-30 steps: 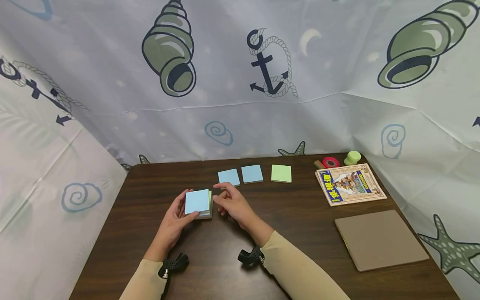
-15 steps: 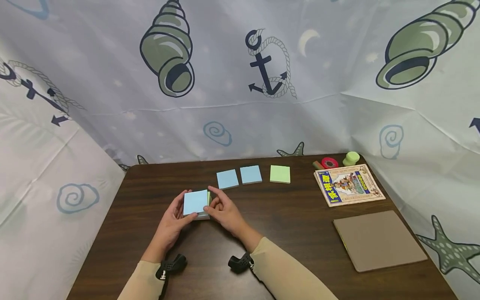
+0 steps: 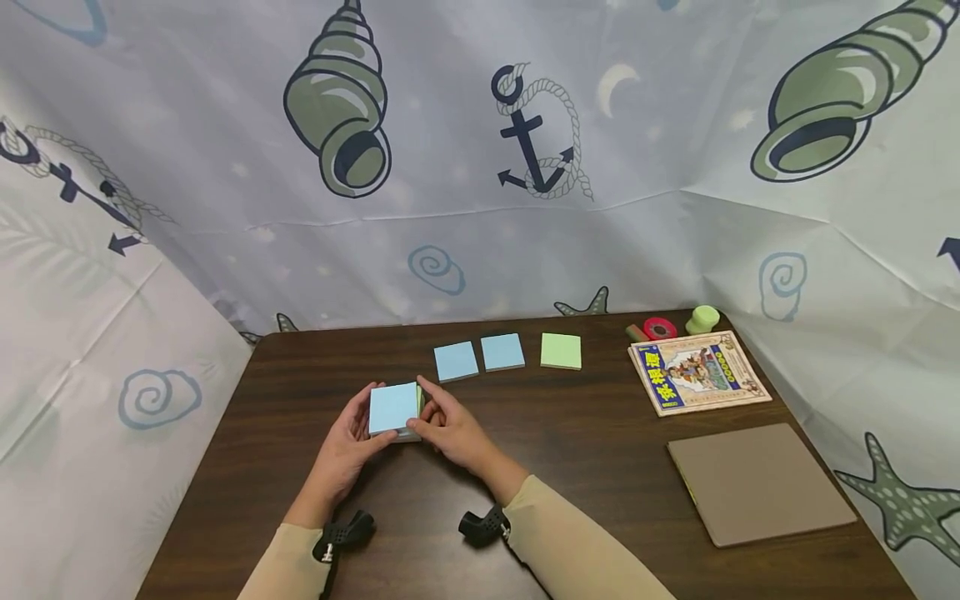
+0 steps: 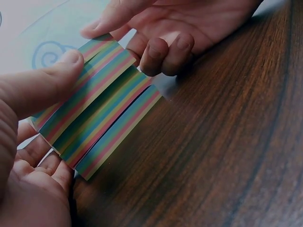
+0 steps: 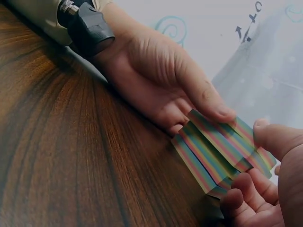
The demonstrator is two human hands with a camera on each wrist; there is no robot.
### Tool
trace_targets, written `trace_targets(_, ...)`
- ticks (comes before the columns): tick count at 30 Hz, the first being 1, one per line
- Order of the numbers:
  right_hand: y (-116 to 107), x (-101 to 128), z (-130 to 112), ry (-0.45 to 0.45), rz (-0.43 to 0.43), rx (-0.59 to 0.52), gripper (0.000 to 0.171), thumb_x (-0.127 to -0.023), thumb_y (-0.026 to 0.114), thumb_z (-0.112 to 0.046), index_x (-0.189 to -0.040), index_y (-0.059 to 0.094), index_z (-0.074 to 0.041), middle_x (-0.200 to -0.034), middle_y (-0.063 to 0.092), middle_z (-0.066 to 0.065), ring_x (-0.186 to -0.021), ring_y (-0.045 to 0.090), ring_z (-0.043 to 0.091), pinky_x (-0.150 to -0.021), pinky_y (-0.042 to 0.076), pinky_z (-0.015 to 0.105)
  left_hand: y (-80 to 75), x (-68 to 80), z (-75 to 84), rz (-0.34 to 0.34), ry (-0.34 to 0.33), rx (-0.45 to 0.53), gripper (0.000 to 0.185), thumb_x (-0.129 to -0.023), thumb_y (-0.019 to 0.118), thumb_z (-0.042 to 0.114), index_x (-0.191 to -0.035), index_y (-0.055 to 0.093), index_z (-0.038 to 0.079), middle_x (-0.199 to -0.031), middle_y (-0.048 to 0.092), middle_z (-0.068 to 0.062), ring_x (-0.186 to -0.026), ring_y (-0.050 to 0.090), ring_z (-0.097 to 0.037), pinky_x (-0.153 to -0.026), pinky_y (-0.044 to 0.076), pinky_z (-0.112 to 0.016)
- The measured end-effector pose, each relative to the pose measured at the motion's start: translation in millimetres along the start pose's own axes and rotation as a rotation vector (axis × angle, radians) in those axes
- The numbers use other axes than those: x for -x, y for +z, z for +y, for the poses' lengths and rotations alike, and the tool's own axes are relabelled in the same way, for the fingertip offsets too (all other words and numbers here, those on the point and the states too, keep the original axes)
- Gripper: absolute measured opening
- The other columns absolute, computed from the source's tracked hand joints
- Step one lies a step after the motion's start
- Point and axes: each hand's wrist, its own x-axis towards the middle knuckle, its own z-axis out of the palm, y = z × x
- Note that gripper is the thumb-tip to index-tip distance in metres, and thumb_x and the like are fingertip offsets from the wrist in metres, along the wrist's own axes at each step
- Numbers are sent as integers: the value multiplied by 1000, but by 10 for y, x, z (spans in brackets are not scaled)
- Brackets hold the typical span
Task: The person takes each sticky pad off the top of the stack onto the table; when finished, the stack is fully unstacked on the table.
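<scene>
Hands, left (image 3: 347, 446) and right (image 3: 450, 427), each grip the sticky-note pad (image 3: 394, 409) above the bench (image 3: 600, 433). Uneven pulling could fan the layers apart, I'd say.

A head camera looks forward and down over the brown table (image 3: 600, 433) from above. Each wrist camera sits low and very close, facing the opposite hand. All three views share the sticky note pad (image 3: 395, 409) (image 4: 97, 118) (image 5: 222, 151).
</scene>
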Motion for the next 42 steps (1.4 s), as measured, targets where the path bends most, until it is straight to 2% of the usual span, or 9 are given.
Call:
trace_targets(7, -17, -7, 9, -35, -13, -51, 73, -106, 74, -16, -169, 40, -24, -93, 59, 4, -60, 49, 7, -55, 45, 21, 4, 5, 10, -5, -1, 19, 101, -97, 81, 0, -174, 15, 3, -183, 20, -16, -170, 16, -31, -113, 40, -5)
trace_targets(11, -24, -11, 26, -41, -17, -105, 72, -105, 74, -10, -167, 42, -25, -94, 58, 5, -61, 49, 7, -56, 46, 21, 2, 3, 8, -5, 1, 9, 101, -96, 81, 1, -173, 16, 3, -182, 21, -17, -169, 18, -32, -113, 39, -5)
trace_targets(17, -33, 0, 2, -41, 1, -119, 72, -104, 74, -7, -165, 42, -28, -97, 60, 5, -65, 51, 6, -58, 47, 21, -7, -6, 1, 4, -7, -26, 100, -96, 83, 4, -173, 19, 3, -181, 24, -16, -168, 21, -34, -112, 39, -4)
trace_targets(20, -37, 6, -7, -42, 12, -161, 73, -104, 72, -3, -165, 41, -25, -99, 58, 5, -64, 51, 7, -56, 46, 21, -1, -12, 13, 7, -27, -33, 100, -96, 84, 5, -174, 21, 6, -180, 27, -15, -164, 30, -26, -110, 43, -6)
trace_targets(25, -38, 15, 9, -48, 26, -232, 75, -101, 71, 4, -164, 39, -22, -104, 55, 6, -67, 53, 8, -57, 46, 23, 15, 0, 19, 14, -47, -36, 101, -94, 85, 6, -174, 23, 10, -177, 31, -17, -149, 44, -2, -107, 48, -9)
trace_targets(28, -50, 28, 34, -78, 41, -253, 76, -99, 70, 8, -163, 39, -18, -105, 53, 9, -72, 55, 10, -60, 48, 25, 16, 7, -4, 12, -44, -32, 101, -95, 85, 5, -174, 22, 9, -178, 30, -16, -146, 45, 4, -106, 49, -9)
trace_targets(32, -75, 54, 54, -129, 87, -253, 74, -95, 68, 14, -159, 41, -9, -105, 53, 11, -85, 56, 14, -72, 51, 23, 15, 7, -32, 12, -36, -21, 101, -94, 84, 3, -174, 22, 8, -179, 30, -15, -145, 47, 6, -105, 51, -11)
trace_targets(36, -98, 86, 46, -160, 141, -253, 65, -94, 67, 15, -152, 45, -4, -108, 53, 9, -90, 58, 14, -81, 52, 21, 12, 11, -33, 12, -35, -9, 101, -94, 84, 1, -174, 23, 8, -178, 32, -14, -149, 46, -1, -105, 51, -12)
trace_targets(42, -171, 151, 18, -180, 203, -272, 54, -96, 65, 14, -144, 48, 0, -114, 55, 9, -86, 61, 13, -78, 52, 21, 7, -11, -2, 8, -18, -32, 99, -94, 84, 0, -173, 24, 5, -179, 29, -17, -164, 32, -32, -108, 47, -8)
